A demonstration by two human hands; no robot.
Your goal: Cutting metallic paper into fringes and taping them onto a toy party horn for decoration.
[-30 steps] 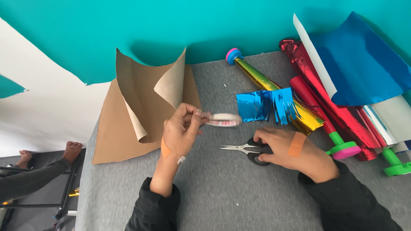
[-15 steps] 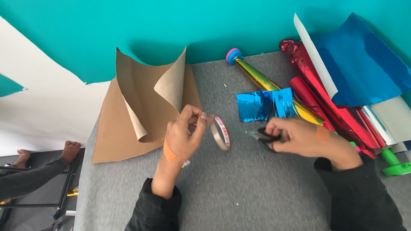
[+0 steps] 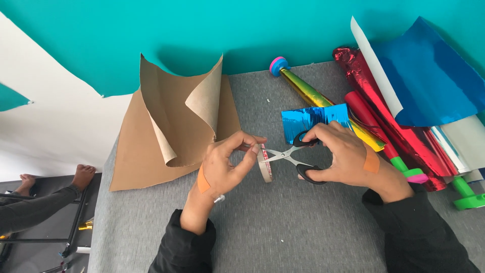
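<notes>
Scissors [image 3: 293, 156] with black handles sit in the right hand [image 3: 348, 156], fingers through the loops, blades parted at the strip of tape pulled from a small tape roll [image 3: 264, 164]. Left hand [image 3: 225, 164] pinches that strip between thumb and forefinger, the roll hanging just above the grey table [image 3: 283, 227]. Brown paper [image 3: 172, 131] curls to the left; blue foil piece [image 3: 313, 119] lies just behind the scissors

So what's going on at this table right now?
A person is working with tape and scissors over a grey table. The left hand holds a roll of tape upright, pinching a strip pulled from it. The right hand holds black-handled scissors, blades open at the tape. Brown paper lies curled to the left, shiny foil rolls to the right.
</notes>
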